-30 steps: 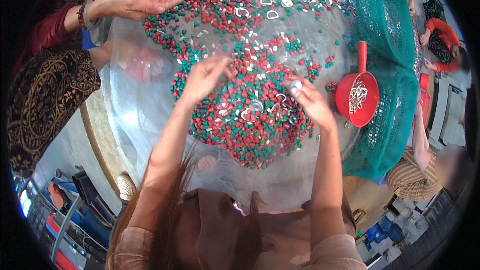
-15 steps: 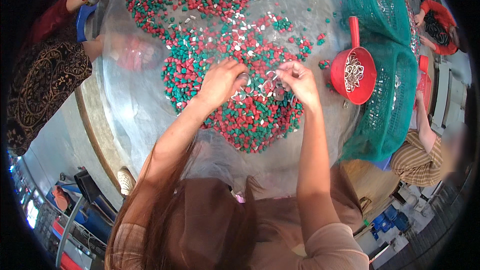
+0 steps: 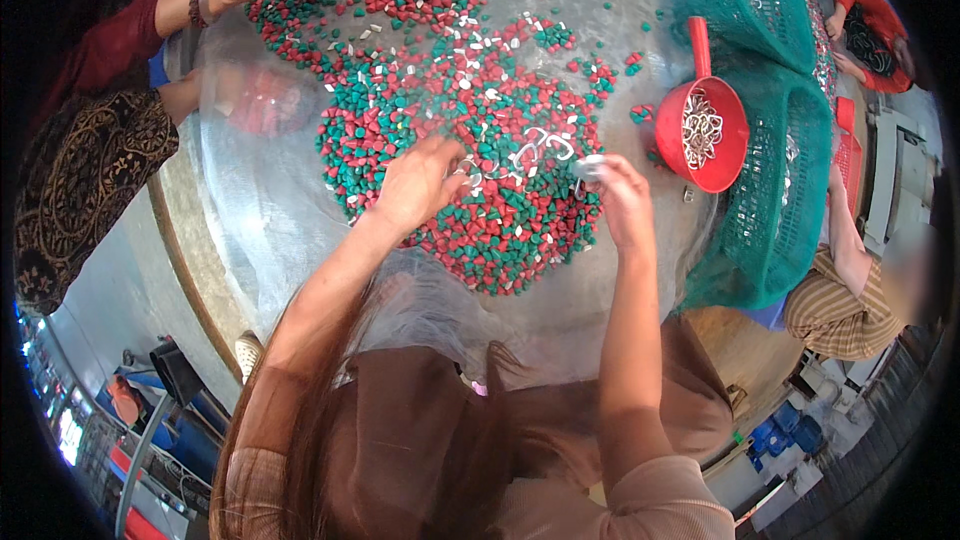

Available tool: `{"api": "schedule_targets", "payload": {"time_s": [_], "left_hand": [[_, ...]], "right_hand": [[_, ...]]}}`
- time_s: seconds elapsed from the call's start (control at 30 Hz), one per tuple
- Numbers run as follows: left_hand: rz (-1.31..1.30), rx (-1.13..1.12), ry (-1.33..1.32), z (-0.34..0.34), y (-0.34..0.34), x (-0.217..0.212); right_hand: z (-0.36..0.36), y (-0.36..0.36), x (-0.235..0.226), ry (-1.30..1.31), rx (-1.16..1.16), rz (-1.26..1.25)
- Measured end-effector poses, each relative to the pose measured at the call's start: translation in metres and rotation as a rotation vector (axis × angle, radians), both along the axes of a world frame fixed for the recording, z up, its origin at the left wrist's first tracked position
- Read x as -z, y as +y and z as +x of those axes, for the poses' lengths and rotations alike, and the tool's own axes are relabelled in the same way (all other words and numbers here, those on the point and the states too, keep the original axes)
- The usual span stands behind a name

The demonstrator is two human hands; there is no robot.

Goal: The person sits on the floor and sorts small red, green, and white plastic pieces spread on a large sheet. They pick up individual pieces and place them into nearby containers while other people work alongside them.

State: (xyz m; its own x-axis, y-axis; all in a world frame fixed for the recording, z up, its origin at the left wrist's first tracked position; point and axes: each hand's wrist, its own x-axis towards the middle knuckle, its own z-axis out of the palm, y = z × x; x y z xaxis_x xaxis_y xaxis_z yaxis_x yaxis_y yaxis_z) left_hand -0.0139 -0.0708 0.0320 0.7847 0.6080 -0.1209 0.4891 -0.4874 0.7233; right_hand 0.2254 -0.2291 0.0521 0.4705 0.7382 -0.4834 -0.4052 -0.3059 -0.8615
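Right fingers [image 3: 622,168] pinch a silvery metal piece [image 3: 588,167]; left fingers [image 3: 446,152] curl, grip unclear; green mesh baskets [image 3: 752,265] border the grey, plastic-sheeted surface [image 3: 572,323].

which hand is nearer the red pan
Right: the right hand is left of the red pan and slightly lower in the picture; the left hand is farther left, at the pile of red and green pieces.

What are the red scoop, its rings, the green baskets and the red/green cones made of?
Red scoop: likely plastic, smooth, slightly glossy, one even red from bowl to handle.
Rings: probably metal, bright silvery shine; plated plastic not ruled out.
Green baskets: likely plastic, evenly coloured, walls perforated.
Cones: fairly matte, coloured evenly; plastic or ceramic, can't tell.
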Motion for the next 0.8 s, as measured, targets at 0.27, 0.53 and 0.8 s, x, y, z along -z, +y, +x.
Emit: {"api": "schedule_targets", "payload": {"time_s": [0.27, 0.53, 0.8], "left_hand": [[-0.574, -0.109, -0.125, -0.002, 0.013, -0.003], [-0.429, -0.064, -0.151, 0.025, 0.011, -0.063], [0.088, 0.034, -0.388, 0.047, -0.014, -0.05]], "right_hand": [[0.021, -0.009, 0.004, 0.548, 0.034, 0.428], [-0.063, 0.037, 0.02, 0.673, 0.166, 0.072], [-0.076, 0.027, 0.025, 1.001, 0.412, 0.228]]}}
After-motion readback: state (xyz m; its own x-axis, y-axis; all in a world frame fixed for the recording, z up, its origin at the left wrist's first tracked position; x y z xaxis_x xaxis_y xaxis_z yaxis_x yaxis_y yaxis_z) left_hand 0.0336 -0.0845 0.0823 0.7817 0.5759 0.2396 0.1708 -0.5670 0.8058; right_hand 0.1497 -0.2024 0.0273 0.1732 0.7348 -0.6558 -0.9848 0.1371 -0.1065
